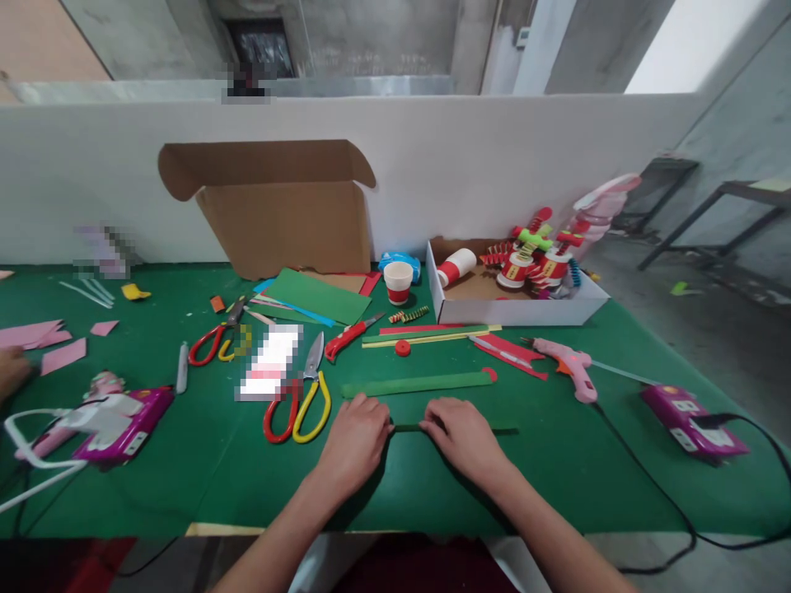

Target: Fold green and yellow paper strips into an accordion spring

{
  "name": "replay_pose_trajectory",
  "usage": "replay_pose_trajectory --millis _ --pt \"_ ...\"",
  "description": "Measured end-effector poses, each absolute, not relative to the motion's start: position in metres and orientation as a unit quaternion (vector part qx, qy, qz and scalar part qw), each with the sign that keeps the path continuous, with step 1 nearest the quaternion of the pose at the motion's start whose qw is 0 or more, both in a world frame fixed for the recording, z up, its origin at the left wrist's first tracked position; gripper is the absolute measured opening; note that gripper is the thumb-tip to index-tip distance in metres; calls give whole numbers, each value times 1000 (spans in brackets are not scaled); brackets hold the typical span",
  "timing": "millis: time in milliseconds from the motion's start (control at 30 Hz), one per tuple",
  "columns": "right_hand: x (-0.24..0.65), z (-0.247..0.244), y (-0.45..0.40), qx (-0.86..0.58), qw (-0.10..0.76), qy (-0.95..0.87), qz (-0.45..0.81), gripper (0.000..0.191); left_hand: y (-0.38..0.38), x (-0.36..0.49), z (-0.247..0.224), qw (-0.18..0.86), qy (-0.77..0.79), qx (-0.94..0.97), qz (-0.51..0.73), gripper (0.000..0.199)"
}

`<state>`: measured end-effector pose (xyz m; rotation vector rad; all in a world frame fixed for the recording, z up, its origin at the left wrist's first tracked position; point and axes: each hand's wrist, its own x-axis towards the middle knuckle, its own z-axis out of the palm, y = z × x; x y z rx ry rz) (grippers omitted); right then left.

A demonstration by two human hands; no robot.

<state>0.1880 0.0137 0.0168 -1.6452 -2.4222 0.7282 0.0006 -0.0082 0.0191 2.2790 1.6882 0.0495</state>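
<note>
My left hand [358, 434] and my right hand [465, 436] are both closed on a narrow, dark green paper strip [406, 427] low over the table. The strip runs level between the fingertips and sticks out past my right hand. Just beyond the hands lies a wider green paper strip [420, 385], with a small red paper piece [490, 375] at its right end. Left of my left hand rest large scissors [314, 375] with one red and one yellow handle. A red utility knife [349, 338] and a small red disc [402, 348] lie farther back.
A pink glue gun [572, 366] with a trailing cord lies right, near a purple power box [692, 424]. Behind stand a white box [519, 313] of paper-cup figures, a paper cup [398, 284] and an open cardboard box [290, 226]. Another person's hand [13, 371] is far left.
</note>
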Motion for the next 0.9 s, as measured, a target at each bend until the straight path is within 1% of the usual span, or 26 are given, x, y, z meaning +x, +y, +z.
replay_pose_trajectory --millis 133,267,367,500,567,667,900 --pt "186 17 16 -555 50 -797 235 10 -8 5 21 132 605 786 -1 23" --pt "185 18 16 -561 44 -794 232 9 -8 6 18 104 613 783 2 18" --pt "184 19 16 -563 42 -793 231 9 -13 5 10 49 600 798 40 16" --pt "184 20 17 -560 39 -796 227 10 -27 5 -5 -30 493 861 125 23" --pt "184 20 17 -559 34 -797 225 10 -33 7 -11 -57 462 876 123 25" --pt "183 21 18 -560 27 -797 226 11 -37 10 -16 -91 464 875 106 26" --pt "199 22 20 -544 40 -807 227 13 -40 18 -21 -127 467 869 104 26"
